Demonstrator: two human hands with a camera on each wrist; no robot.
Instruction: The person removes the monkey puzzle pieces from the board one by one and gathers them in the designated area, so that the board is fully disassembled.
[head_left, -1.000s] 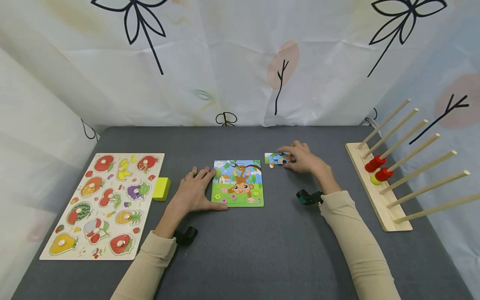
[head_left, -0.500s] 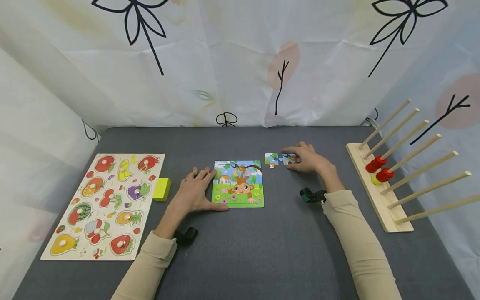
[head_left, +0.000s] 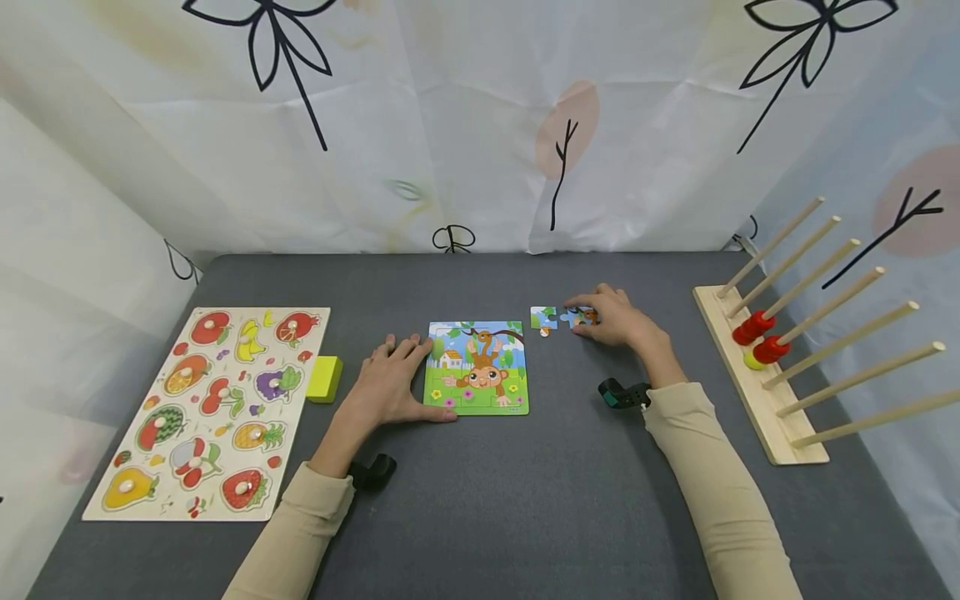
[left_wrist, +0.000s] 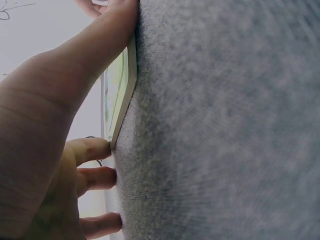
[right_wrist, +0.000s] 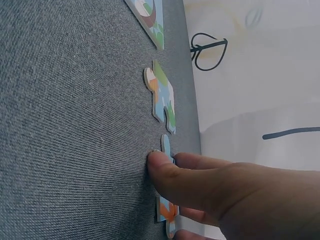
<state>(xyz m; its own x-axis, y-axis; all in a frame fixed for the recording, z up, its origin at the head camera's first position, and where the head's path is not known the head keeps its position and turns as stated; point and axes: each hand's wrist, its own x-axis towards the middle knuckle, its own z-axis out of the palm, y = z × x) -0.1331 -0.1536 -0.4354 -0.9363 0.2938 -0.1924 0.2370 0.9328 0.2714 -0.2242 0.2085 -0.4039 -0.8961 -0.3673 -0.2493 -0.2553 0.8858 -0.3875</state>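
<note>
While the left hand (head_left: 386, 387) lies with fingers spread, thumb and forefinger touching the puzzle (head_left: 478, 368) at its near and left edges, the right hand (head_left: 615, 318) pinches the held piece (head_left: 579, 317), beyond the puzzle's far right corner; the loose piece (head_left: 543, 317) sits just left of it.

Monkey puzzle (head_left: 480, 368) flat; loose piece (head_left: 543, 317), pinched piece (head_left: 582, 317) nearby.

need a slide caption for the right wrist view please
Right hand pinches a jigsaw piece on grey fabric, with a second piece lying nearby.
</note>
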